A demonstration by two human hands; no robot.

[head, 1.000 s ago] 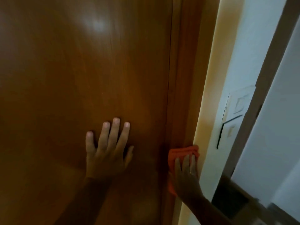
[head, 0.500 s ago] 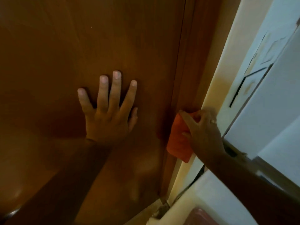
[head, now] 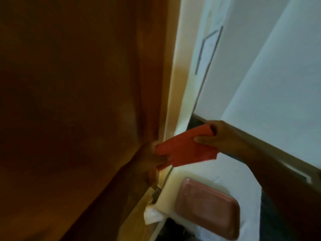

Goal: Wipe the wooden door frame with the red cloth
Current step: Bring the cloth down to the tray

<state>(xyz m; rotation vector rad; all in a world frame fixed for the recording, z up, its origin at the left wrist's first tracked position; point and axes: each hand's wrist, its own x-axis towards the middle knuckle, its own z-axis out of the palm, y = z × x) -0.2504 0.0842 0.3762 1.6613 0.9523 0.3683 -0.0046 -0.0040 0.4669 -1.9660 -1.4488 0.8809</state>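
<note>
Both hands grip the red cloth (head: 185, 148) low beside the wooden door frame (head: 154, 80): left hand (head: 152, 153) pinching its left end, right hand (head: 217, 136) closed on its right end. Half a second ago the left palm lay flat on the door (head: 69, 101). Blur hides finer detail.

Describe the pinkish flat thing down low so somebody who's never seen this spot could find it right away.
Start at the big brown wooden door filling the left side and follow its right edge down to the floor. Just right of that corner, on a pale ledge below the red cloth, lies the pink tray. It is the only dull pink, rounded rectangular item; the nearby white crumpled scrap is smaller.
</note>
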